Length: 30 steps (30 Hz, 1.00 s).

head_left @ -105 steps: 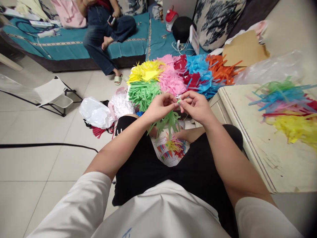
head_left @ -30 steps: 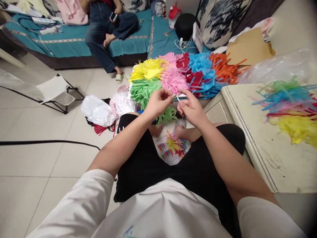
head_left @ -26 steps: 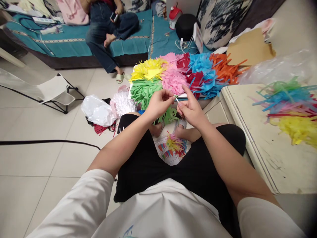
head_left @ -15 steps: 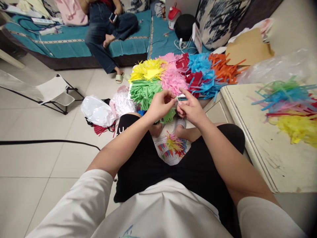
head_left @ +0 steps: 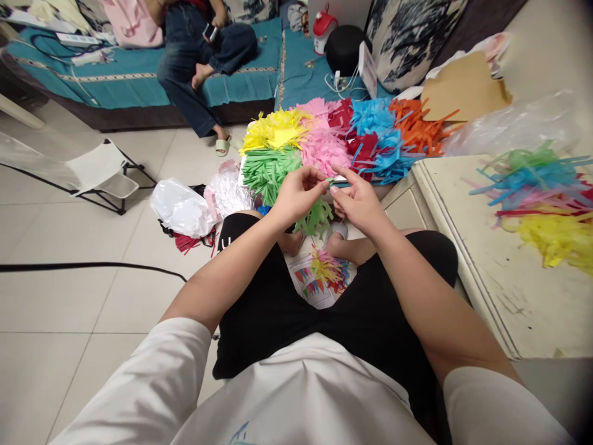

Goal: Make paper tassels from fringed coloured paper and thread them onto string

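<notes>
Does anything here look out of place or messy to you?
Yes, mildly: some red fringe lies on the floor beside a crumpled white plastic bag, away from the bright fringe piles ahead. It looks stray, though it may be there on purpose.

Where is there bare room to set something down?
The cream cabinet top has a bare patch between the loose strips and the edge beside the right arm. Floor tiles lie open between the folding stool and black cord. It is crowded beyond the left hand and right hand, where fringe piles lie packed.
</notes>
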Motion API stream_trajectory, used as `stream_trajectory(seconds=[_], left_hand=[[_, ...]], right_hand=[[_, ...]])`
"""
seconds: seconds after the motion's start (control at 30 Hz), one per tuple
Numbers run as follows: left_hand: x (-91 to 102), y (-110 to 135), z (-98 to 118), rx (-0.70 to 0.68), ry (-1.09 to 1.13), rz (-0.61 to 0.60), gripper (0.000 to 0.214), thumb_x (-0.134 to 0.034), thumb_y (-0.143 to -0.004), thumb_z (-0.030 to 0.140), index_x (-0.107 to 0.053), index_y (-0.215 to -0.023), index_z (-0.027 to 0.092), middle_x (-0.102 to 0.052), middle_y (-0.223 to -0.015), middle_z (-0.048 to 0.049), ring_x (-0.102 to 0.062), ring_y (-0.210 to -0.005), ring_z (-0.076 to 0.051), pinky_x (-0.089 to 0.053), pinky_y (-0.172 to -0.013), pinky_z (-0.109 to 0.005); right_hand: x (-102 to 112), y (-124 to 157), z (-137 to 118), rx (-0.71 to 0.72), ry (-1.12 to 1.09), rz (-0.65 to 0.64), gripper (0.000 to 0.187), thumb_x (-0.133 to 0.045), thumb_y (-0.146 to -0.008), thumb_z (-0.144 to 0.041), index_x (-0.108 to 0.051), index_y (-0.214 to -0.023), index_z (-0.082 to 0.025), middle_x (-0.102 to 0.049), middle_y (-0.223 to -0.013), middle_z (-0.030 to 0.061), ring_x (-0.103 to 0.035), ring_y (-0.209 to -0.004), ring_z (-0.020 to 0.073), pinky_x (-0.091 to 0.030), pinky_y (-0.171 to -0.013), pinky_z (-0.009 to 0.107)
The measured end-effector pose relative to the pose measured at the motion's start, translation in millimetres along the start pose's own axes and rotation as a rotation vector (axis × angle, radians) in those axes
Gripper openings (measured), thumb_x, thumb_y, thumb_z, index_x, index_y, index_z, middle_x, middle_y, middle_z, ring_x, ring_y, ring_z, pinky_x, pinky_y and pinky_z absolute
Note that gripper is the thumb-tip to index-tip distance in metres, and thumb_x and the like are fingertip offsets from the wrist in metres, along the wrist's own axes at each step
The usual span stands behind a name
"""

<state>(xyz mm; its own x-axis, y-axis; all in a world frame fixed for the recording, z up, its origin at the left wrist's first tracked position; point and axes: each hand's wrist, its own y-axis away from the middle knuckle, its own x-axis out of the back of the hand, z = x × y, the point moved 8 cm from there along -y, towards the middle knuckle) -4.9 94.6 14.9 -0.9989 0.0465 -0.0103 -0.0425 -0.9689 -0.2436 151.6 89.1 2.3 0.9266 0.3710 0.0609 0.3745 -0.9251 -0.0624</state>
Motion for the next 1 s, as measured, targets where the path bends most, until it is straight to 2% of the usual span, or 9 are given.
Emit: stream_trajectory(seconds=[0.13, 0.27, 0.33, 0.43, 0.6, 0.8, 0.9, 1.0], left_hand=[[-4.8, 1, -1, -0.033, -0.020, -0.070, 0.015, -0.088, -0.093, 0.013, -0.073, -0.095, 0.017, -0.079, -0.089, -0.0022, -0.074, -0.078, -0.012, -0.058, -0.078, -0.025], [-9.9, 3, 3, -0.080, -0.031, -0.150, 0.025, -0.095, -0.092, 0.030, -0.074, -0.098, 0.018, -0.080, -0.095, -0.0043, -0.075, -0.083, -0.015, -0.059, -0.078, -0.028], [-11.2, 5, 7, -0.110, -0.021, -0.169, 0.032, -0.096, -0.093, 0.040, -0.074, -0.100, 0.018, -0.079, -0.094, -0.0048, -0.075, -0.084, -0.016, -0.058, -0.077, -0.029], [-11.4, 5, 9, -0.129, 0.022, -0.167, 0.041, -0.094, -0.095, 0.054, -0.073, -0.105, 0.020, -0.078, -0.092, -0.0038, -0.074, -0.083, -0.016, -0.058, -0.078, -0.030], [-12.0, 6, 12, -0.159, -0.028, -0.164, 0.051, -0.091, -0.093, 0.066, -0.078, -0.108, 0.019, -0.080, -0.096, -0.0061, -0.075, -0.087, -0.017, -0.059, -0.081, -0.031], [-7.4, 13, 36, -0.264, -0.194, -0.083, 0.042, -0.091, -0.095, 0.059, -0.080, -0.091, 0.019, -0.080, -0.092, -0.0060, -0.070, -0.086, -0.017, -0.053, -0.080, -0.030], [-6.1, 12, 32, -0.198, -0.131, -0.071, 0.045, -0.094, -0.092, 0.059, -0.074, -0.085, 0.020, -0.075, -0.085, -0.0035, -0.067, -0.078, -0.015, -0.051, -0.074, -0.030], [5.3, 6, 20, -0.105, -0.003, 0.021, 0.045, -0.091, -0.097, 0.060, -0.067, -0.090, 0.022, -0.070, -0.083, -0.0012, -0.067, -0.073, -0.014, -0.052, -0.071, -0.029]], right_hand=[[4, -2, 1, 0.020, 0.019, 0.032, 0.071, -0.085, -0.097, -0.055, -0.060, -0.155, -0.023, -0.046, -0.057, -0.0129, -0.035, -0.045, 0.0107, -0.030, -0.047, 0.026], [4, -3, -1, 0.036, 0.041, 0.041, 0.040, -0.084, -0.096, -0.053, -0.072, -0.122, -0.024, -0.043, -0.056, -0.0108, -0.031, -0.047, 0.0098, -0.027, -0.048, 0.026], [5, -2, -5, 0.065, 0.059, 0.072, 0.032, -0.084, -0.094, -0.051, -0.070, -0.103, -0.024, -0.042, -0.056, -0.0095, -0.030, -0.048, 0.0093, -0.024, -0.049, 0.026], [10, -1, -15, 0.145, 0.115, 0.140, 0.034, -0.086, -0.092, -0.050, -0.066, -0.087, -0.023, -0.049, -0.059, -0.0064, -0.034, -0.051, 0.0091, -0.026, -0.052, 0.027], [12, 1, -25, 0.208, 0.147, 0.167, 0.046, -0.092, -0.086, -0.061, -0.064, -0.084, -0.024, -0.056, -0.063, -0.0041, -0.043, -0.055, 0.0109, -0.033, -0.054, 0.028], [14, 3, -28, 0.153, 0.162, 0.126, 0.057, -0.094, -0.083, -0.074, -0.067, -0.086, -0.025, -0.068, -0.073, 0.0031, -0.062, -0.067, 0.0179, -0.051, -0.061, 0.031], [13, 4, -29, 0.145, 0.155, 0.093, 0.055, -0.096, -0.082, -0.072, -0.069, -0.088, -0.025, -0.071, -0.076, 0.0047, -0.068, -0.073, 0.0212, -0.056, -0.065, 0.033], [11, 3, -24, 0.145, 0.141, 0.054, 0.039, -0.093, -0.088, -0.058, -0.075, -0.095, -0.024, -0.074, -0.080, 0.0053, -0.071, -0.076, 0.0223, -0.056, -0.066, 0.033]])
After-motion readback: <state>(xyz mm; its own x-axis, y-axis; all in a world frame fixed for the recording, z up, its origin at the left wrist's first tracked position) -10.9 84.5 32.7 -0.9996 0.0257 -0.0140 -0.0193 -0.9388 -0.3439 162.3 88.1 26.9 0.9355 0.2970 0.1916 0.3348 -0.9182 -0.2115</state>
